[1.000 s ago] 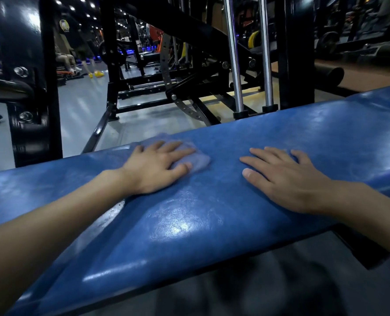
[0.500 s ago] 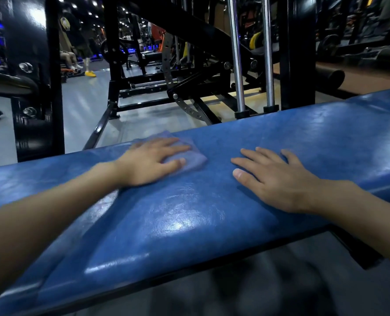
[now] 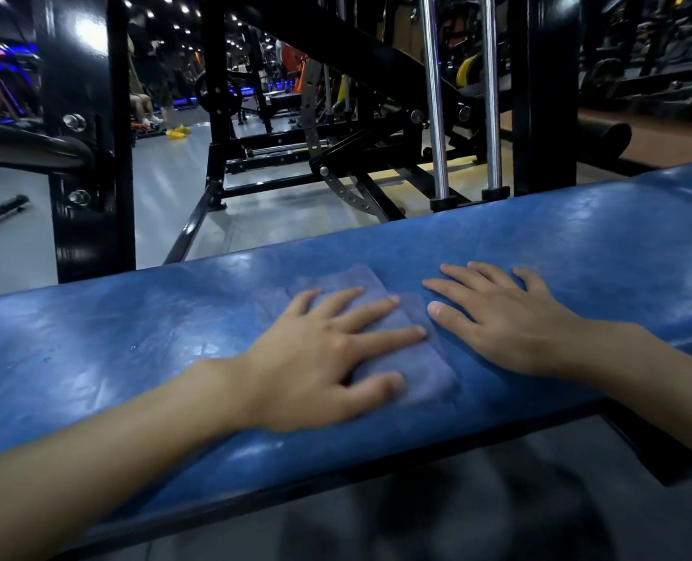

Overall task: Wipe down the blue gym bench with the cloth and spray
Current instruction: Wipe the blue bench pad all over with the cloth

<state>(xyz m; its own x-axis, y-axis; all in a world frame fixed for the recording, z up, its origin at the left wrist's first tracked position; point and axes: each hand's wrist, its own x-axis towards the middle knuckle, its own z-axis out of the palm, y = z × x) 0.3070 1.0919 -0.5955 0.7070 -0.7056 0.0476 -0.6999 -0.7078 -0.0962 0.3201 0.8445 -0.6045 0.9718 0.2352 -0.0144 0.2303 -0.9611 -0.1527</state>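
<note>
The blue padded gym bench (image 3: 579, 244) runs across the view from lower left to upper right, its surface shiny and wet in places. A folded bluish-purple cloth (image 3: 429, 370) lies flat on the middle of the pad. My left hand (image 3: 324, 362) presses on the cloth with straight, spread fingers. Just right of the cloth, my right hand (image 3: 502, 321) rests flat on the bare pad, its fingers pointing left toward the cloth's edge. No spray bottle is in view.
Black steel machine frames (image 3: 89, 155) and two chrome guide rods (image 3: 433, 99) stand just behind the bench. Grey gym floor (image 3: 166, 188) stretches beyond, with people's legs and yellow shoes (image 3: 178, 131) far back. Dark floor lies below the bench's near edge.
My left hand has slid the cloth toward me and rightward across the pad, ending close to my right hand. My right hand has stayed flat on the bench.
</note>
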